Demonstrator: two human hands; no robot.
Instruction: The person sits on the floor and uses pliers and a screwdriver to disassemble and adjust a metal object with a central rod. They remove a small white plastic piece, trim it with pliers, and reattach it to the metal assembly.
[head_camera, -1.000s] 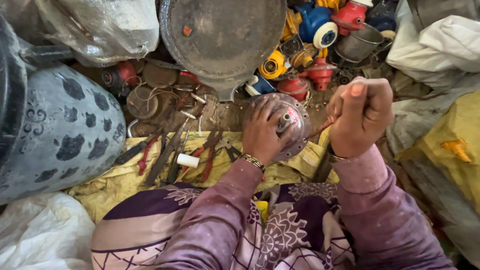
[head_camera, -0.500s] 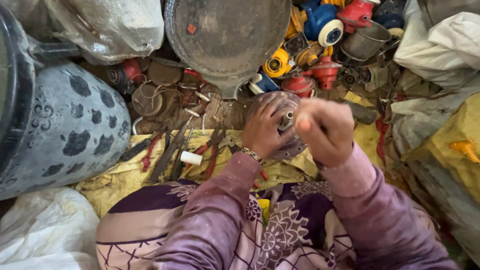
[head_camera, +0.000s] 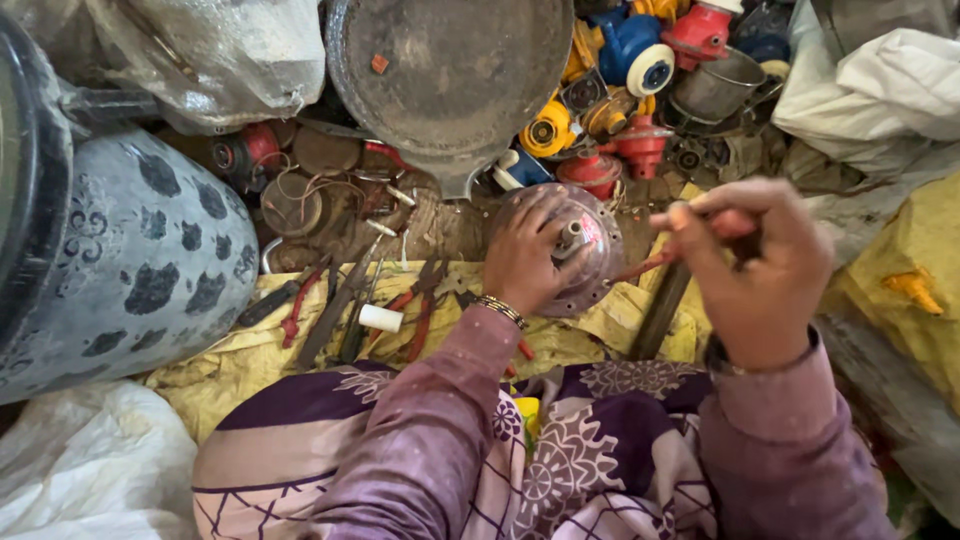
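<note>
Round metal motor housing (head_camera: 590, 250), dusty, w/ short shaft sticking up at centre, sits on yellow cloth (head_camera: 250, 350) just in front of the person's lap. Left hand (head_camera: 530, 255) clamped over its left side, fingers spread on the dome, bracelet at wrist. Right hand (head_camera: 755, 270) raised to the right of housing, fist closed around a red-handled tool (head_camera: 660, 262) whose tip points toward housing rim; can't tell if tip touches. On cloth to the left: pliers and other hand tools (head_camera: 350, 300), small white cylinder (head_camera: 380, 318). Beyond housing: big round metal pan (head_camera: 450, 80), pile of red, yellow, blue motor parts (head_camera: 620, 110). Far left, grey spotted vessel (head_camera: 130, 260). Right edge, white and yellow sacks (head_camera: 900, 240).
</note>
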